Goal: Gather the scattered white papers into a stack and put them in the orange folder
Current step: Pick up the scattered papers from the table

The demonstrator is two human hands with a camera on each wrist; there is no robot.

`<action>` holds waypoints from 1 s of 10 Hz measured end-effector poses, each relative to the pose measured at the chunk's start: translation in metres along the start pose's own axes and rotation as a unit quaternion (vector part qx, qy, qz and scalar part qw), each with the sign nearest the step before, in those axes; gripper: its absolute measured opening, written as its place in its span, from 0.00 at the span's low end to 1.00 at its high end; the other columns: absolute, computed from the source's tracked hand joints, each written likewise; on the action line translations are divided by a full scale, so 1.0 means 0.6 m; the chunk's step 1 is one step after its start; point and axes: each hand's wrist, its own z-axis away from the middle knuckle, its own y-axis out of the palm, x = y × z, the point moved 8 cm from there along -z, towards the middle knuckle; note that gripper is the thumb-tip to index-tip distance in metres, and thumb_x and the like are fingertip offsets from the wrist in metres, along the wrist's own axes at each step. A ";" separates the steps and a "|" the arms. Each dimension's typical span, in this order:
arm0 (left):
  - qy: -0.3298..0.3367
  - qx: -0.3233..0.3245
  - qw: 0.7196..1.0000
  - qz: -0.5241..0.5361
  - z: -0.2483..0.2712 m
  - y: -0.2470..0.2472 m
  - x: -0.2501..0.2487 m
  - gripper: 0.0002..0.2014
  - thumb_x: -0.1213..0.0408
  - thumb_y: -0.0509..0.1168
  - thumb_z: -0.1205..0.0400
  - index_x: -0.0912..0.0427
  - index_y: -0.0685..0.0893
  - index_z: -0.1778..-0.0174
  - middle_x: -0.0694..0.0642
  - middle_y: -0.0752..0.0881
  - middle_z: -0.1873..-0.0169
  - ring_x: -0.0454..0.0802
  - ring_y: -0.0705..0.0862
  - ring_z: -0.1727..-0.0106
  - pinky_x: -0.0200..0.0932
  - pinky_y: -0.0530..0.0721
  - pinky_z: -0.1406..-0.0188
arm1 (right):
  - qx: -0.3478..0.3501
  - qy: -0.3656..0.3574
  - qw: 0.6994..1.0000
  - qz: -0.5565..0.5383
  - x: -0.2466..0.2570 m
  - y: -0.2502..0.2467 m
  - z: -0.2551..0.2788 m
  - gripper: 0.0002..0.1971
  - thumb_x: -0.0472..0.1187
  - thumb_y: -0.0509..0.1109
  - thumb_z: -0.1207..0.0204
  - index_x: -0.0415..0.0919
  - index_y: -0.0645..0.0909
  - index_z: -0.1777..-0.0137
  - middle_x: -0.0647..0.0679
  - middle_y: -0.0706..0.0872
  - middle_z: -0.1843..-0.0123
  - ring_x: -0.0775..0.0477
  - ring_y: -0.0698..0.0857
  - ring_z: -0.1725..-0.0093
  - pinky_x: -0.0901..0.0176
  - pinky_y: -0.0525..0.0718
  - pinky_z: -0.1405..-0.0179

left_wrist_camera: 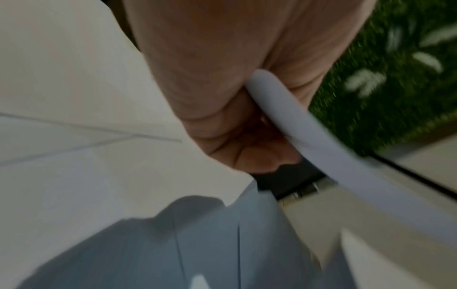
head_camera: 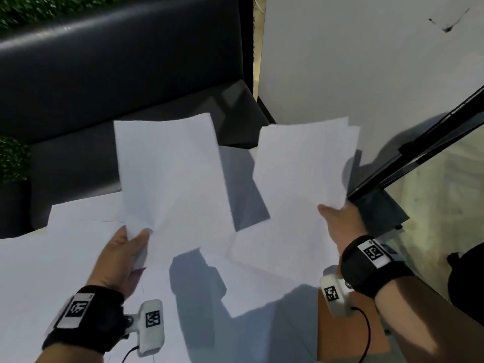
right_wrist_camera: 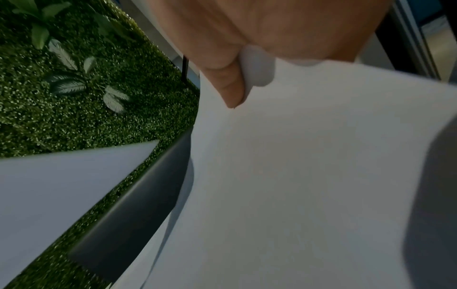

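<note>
Collecting scattered paper, mid-step.

The left hand pinches a single creased white paper sheet by its near corner, thumb on top. The right hand grips a thin, slightly fanned sheaf of white paper sheets at its near edge. Both are held up, apart, above loose white sheets lying below the hands. This looks like the gathering step; next, the single sheet likely needs carrying across to the right hand and squaring onto the sheaf.
</note>
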 end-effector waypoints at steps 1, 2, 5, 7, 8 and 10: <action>-0.039 0.069 0.996 -0.036 0.006 0.067 0.040 0.07 0.73 0.65 0.15 0.63 0.85 0.44 0.64 0.92 0.49 0.56 0.92 0.55 0.48 0.90 0.52 | 0.079 0.024 0.996 0.015 -0.016 0.043 0.023 0.11 0.29 0.69 0.21 0.46 0.86 0.51 0.50 0.90 0.51 0.43 0.89 0.49 0.54 0.87 0.49; -0.079 0.084 0.986 -0.123 -0.002 0.111 0.094 0.18 0.65 0.74 0.27 0.68 0.84 0.44 0.72 0.89 0.48 0.65 0.88 0.46 0.56 0.85 0.45 | 0.121 0.076 0.990 0.003 -0.029 0.072 0.046 0.09 0.26 0.66 0.20 0.37 0.85 0.47 0.44 0.90 0.58 0.43 0.87 0.60 0.64 0.82 0.68; -0.113 0.086 0.970 -0.199 0.007 0.157 0.152 0.23 0.65 0.67 0.34 0.56 0.85 0.41 0.62 0.90 0.48 0.60 0.88 0.49 0.52 0.87 0.49 | 0.139 0.103 0.982 0.072 -0.070 0.074 0.045 0.09 0.37 0.63 0.14 0.37 0.83 0.41 0.45 0.89 0.47 0.47 0.85 0.50 0.60 0.83 0.54; -0.102 0.070 0.965 -0.232 0.013 0.159 0.169 0.19 0.67 0.61 0.37 0.54 0.87 0.51 0.67 0.90 0.51 0.69 0.89 0.49 0.61 0.89 0.48 | -0.076 0.196 0.917 -0.339 -0.089 0.034 0.071 0.25 0.48 0.60 0.14 0.36 0.69 0.22 0.25 0.73 0.25 0.28 0.74 0.29 0.29 0.66 0.28; -0.104 0.107 0.946 -0.289 0.018 0.180 0.175 0.20 0.72 0.61 0.29 0.56 0.87 0.44 0.61 0.92 0.49 0.64 0.90 0.46 0.58 0.90 0.45 | 0.153 0.050 0.978 0.131 -0.070 0.089 0.055 0.14 0.31 0.65 0.17 0.40 0.77 0.33 0.38 0.83 0.31 0.44 0.80 0.43 0.56 0.74 0.42; -0.047 0.006 0.907 -0.418 -0.029 0.176 0.137 0.11 0.65 0.62 0.17 0.56 0.82 0.39 0.52 0.86 0.55 0.51 0.83 0.58 0.42 0.79 0.61 | 0.055 -0.046 0.989 0.132 -0.024 0.020 0.035 0.17 0.31 0.65 0.20 0.39 0.80 0.32 0.51 0.86 0.41 0.43 0.83 0.39 0.50 0.80 0.33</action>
